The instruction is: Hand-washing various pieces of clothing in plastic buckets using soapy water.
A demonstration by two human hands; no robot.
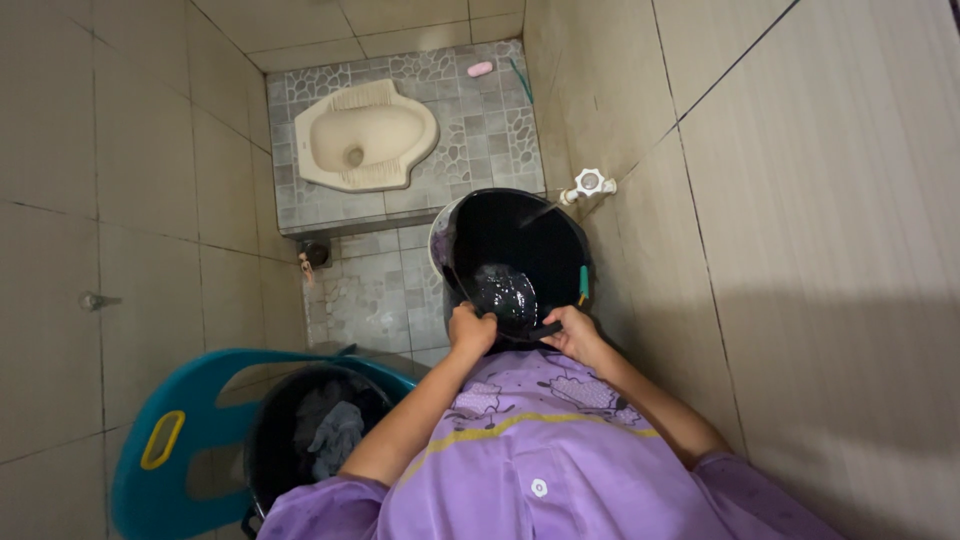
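A small black basin (505, 297) is gripped at its near rim by both hands, left hand (470, 330) at 7 o'clock, right hand (572, 332) at 5 o'clock, fingers curled shut on it. It is held over the large black bucket (520, 225) under the wall tap (588, 184). Step judged: rinsing; a steady tilt is called for next.

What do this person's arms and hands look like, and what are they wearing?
Both arms are bare from above the elbow down. The left hand and right hand wear no gloves, and no rings or watch show. The person wears a purple short-sleeved top with a yellow stripe, dark printed patterns and a white button.
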